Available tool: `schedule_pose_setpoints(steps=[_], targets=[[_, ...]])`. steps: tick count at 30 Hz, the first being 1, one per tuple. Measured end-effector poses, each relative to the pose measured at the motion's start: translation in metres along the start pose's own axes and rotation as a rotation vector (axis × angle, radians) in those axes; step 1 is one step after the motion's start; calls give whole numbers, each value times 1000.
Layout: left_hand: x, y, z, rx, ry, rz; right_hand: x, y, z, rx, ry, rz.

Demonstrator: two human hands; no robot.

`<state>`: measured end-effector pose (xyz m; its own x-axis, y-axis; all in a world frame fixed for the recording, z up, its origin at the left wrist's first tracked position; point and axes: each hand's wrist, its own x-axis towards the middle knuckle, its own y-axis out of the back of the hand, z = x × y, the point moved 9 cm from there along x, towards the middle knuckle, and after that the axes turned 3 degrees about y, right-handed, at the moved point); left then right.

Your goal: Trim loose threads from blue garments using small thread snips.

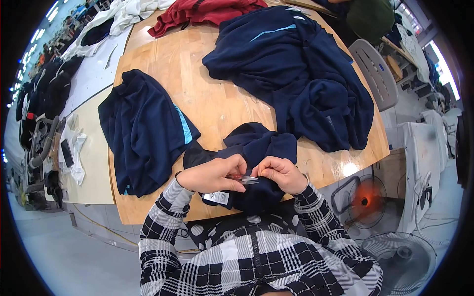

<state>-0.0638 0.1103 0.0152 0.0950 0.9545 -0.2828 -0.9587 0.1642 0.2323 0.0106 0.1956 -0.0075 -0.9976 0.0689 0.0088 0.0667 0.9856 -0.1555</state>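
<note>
My left hand point(215, 174) is closed around a small pair of thread snips point(244, 179) with red on the grip, and its metal blades point right. Close to the blade tips, my right hand point(283, 173) pinches with thumb and forefinger; whatever lies between them is too small to make out. Beneath both hands a dark navy garment point(259, 143) is bunched at the table's near edge. A white label point(216, 198) shows on it below my left hand.
On the wooden table point(182, 64), a navy garment with a light blue stripe point(143, 128) lies left and a larger navy heap point(301, 74) right. Red cloth point(197, 15) is at the far edge. A grey chair point(375, 74) and fans point(402, 256) stand right. A phone point(67, 152) lies left.
</note>
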Motion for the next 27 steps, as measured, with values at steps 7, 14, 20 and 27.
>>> schedule_pose_setpoints(steps=[7, 14, 20, 27], targets=[[6, -8, -5, 6, 27, -58, 1, -4, -2, -31, 20, -78], [7, -11, -6, -20, 1, -56, 1, -4, -3, -65, 20, -65], [-3, -7, -15, -546, -28, 54, -1, 6, -11, -71, 133, 55], [13, -34, -22, -719, -2, 137, -9, 7, -39, -327, 284, 190]])
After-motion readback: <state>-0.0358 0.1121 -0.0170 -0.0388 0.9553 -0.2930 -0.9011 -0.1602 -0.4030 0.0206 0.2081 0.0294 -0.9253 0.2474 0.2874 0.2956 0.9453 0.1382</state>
